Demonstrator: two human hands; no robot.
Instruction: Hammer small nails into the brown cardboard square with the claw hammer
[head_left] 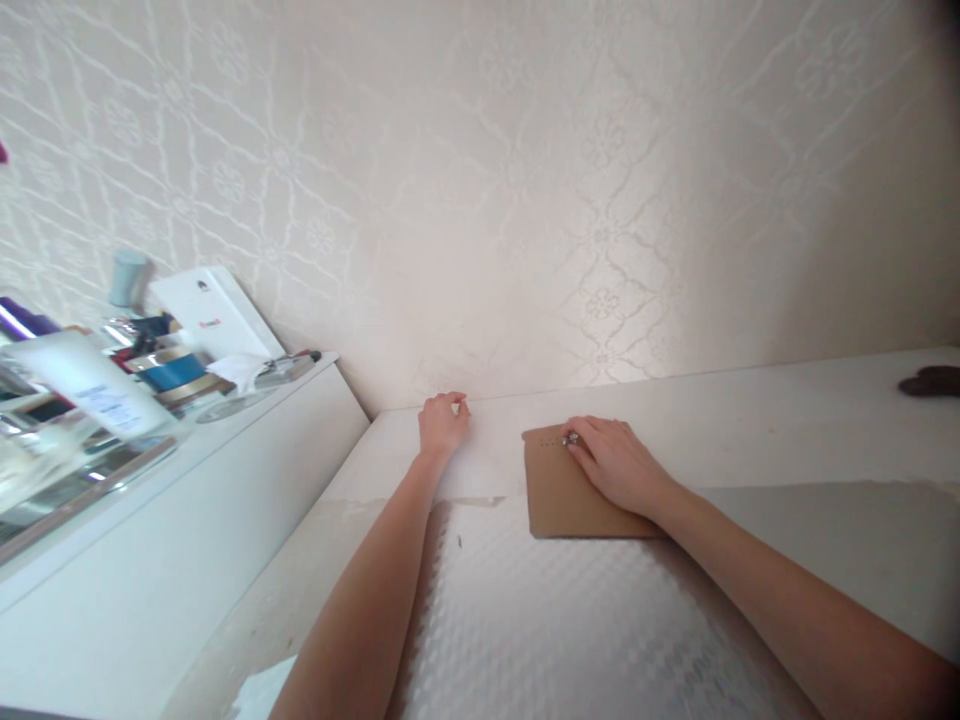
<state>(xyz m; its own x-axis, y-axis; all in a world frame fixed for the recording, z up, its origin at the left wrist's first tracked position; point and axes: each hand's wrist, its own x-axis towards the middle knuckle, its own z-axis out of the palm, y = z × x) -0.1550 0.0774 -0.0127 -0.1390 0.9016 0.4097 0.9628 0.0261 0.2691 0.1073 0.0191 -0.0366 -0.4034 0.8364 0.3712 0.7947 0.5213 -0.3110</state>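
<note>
The brown card (556, 500) lies at about 4 o'clock from the left hand (444, 425) and well apart from it, with bare tabletop (495, 440) between; the right hand (619, 465) is much the nearer, covering the card's 3 o'clock side. A short row of tiny dark dots (550, 442) runs just inside the card's far edge, at roughly 3 o'clock from the left hand, and the small shiny pieces (571, 438) sit at the right-hand end of that row, by the right hand's thumb and forefinger. The card's long axis seems to run from 9 to 3 o'clock, though the covered end makes this uncertain. The right hand is bent over the card; whether it clamps the card, pinches the shiny pieces or merely rests there, I cannot tell. The left hand's fingers are curled in near the thumb, and I cannot tell whether they meet or hold something small. At 12 o'clock the wall (480, 210) sets a close limit; a white cabinet (225, 500) bounds the left hand's 9 o'clock side. A quilted, shiny sheet (570, 620) spreads at 6 o'clock, below the card's near edge. The widest open room runs toward 3 o'clock, where a dark object (934, 381) lies far off.
</note>
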